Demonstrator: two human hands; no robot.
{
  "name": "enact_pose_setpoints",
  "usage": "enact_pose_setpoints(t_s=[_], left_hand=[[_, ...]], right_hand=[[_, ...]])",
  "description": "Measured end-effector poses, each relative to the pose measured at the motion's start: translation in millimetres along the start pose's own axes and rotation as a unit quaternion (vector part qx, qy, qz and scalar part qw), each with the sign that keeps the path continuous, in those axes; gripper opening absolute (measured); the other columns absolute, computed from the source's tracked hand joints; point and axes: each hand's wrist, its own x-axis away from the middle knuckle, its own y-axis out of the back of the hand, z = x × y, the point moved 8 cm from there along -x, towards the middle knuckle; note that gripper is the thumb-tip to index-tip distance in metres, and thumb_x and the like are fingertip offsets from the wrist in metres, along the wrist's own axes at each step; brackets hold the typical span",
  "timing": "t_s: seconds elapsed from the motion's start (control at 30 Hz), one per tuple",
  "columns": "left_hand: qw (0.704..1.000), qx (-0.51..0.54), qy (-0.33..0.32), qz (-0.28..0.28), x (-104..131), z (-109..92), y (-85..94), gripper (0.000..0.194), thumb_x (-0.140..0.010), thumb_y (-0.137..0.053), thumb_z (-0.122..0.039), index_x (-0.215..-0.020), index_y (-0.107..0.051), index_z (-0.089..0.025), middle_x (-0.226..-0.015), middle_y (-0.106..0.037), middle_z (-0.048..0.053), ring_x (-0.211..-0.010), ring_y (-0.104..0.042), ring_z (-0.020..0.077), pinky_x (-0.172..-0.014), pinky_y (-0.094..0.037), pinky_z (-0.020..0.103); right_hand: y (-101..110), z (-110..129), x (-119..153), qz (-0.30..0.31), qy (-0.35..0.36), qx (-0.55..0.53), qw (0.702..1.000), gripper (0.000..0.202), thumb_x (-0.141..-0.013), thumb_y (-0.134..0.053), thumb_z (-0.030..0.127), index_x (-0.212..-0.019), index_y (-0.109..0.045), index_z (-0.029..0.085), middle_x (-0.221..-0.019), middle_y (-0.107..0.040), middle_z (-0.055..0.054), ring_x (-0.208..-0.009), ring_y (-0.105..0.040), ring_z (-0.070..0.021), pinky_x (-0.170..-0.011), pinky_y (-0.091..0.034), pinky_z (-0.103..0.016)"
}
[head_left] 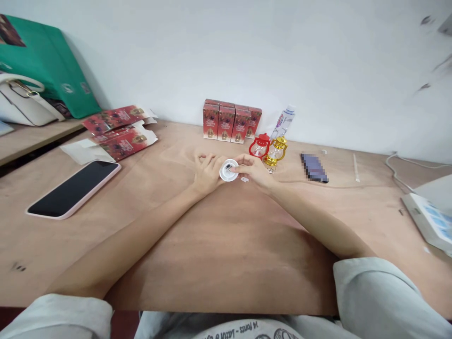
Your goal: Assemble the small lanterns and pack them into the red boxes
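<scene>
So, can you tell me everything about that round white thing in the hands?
The round white thing looks like plastic, with a rim and a small dark part near its middle, too tiny to make out. That side faces the camera. The left hand and right hand hold it between them, over the table.

Between the forearms [151, 225], the worktop [212, 254] lies open to its near edge. Beyond the right hand [253, 169], a red lantern [260, 147] and a gold lantern [275, 151] stand in the way; behind and left of them, red boxes [226, 123] bar the wall [169, 61].
</scene>
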Motion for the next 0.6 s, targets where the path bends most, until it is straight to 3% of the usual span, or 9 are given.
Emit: enact_pose_setpoints(t_s=[0.1,0.17,0.27,0.33,0.4,0.5,0.6], left_hand=[[0.999,-0.001,0.037,-0.018,3,9,0.4,0.046,-0.086,-0.054,-0.059,-0.104,-0.056,-0.017,-0.099,-0.07,0.011,-0.092,-0.06,0.028,-0.082,-0.035,0.045],[0.996,0.006,0.084,-0.04,6,19,0.9,0.047,-0.085,-0.056,-0.058,-0.104,-0.055,-0.015,-0.1,-0.068,0.013,-0.092,-0.061,0.0287,-0.084,-0.038,0.045],[0.986,0.032,0.15,-0.07,10,31,0.4,0.05,-0.081,-0.062,-0.053,-0.109,-0.049,-0.014,-0.104,-0.065,0.015,-0.097,-0.062,0.0305,-0.086,-0.041,0.045],[0.981,0.043,0.169,-0.079,11,34,-0.3,0.053,-0.078,-0.066,-0.049,-0.113,-0.045,-0.015,-0.107,-0.065,0.016,-0.1,-0.062,0.0319,-0.088,-0.041,0.046],[0.98,0.046,0.173,-0.082,10,33,0.1,0.054,-0.075,-0.068,-0.044,-0.113,-0.042,-0.015,-0.109,-0.064,0.017,-0.102,-0.062,0.0333,-0.089,-0.041,0.047],[0.981,0.053,0.173,-0.069,9,31,0.2,0.055,-0.073,-0.067,-0.036,-0.116,-0.039,-0.015,-0.113,-0.062,0.018,-0.102,-0.062,0.0341,-0.092,-0.039,0.05],[0.984,0.057,0.164,-0.04,8,29,-1.3,0.057,-0.07,-0.064,-0.031,-0.118,-0.038,-0.016,-0.113,-0.061,0.018,-0.103,-0.061,0.0349,-0.094,-0.038,0.051]], right_hand=[[5,9,-3,0.002,0.063,0.046,0.997,0.041,-0.055,-0.082,0.045,-0.078,-0.061,0.018,-0.072,-0.065,0.001,-0.06,-0.057,-0.0103,-0.058,-0.048,-0.025],[16,24,-3,-0.025,0.135,0.143,0.98,0.032,-0.068,-0.073,0.046,-0.081,-0.063,0.018,-0.071,-0.065,0.0,-0.06,-0.057,-0.0115,-0.06,-0.048,-0.027],[26,43,-1,-0.029,0.219,0.385,0.896,0.013,-0.072,-0.071,0.027,-0.081,-0.068,0.018,-0.078,-0.069,-0.003,-0.067,-0.059,-0.0142,-0.066,-0.045,-0.028],[26,37,-3,0.044,0.2,0.503,0.84,0.015,-0.066,-0.071,0.012,-0.079,-0.072,0.019,-0.079,-0.071,-0.003,-0.068,-0.06,-0.0155,-0.066,-0.044,-0.027],[28,24,-4,0.117,0.154,0.561,0.805,0.026,-0.062,-0.067,0.001,-0.077,-0.075,0.02,-0.076,-0.073,-0.002,-0.067,-0.062,-0.0165,-0.063,-0.043,-0.026],[31,7,-7,0.165,0.103,0.599,0.777,0.035,-0.062,-0.06,-0.004,-0.081,-0.077,0.021,-0.072,-0.074,-0.002,-0.067,-0.065,-0.018,-0.059,-0.042,-0.025],[30,-3,-10,0.191,0.097,0.601,0.77,0.029,-0.065,-0.062,-0.001,-0.08,-0.077,0.02,-0.074,-0.075,-0.002,-0.07,-0.068,-0.0183,-0.061,-0.043,-0.025]])
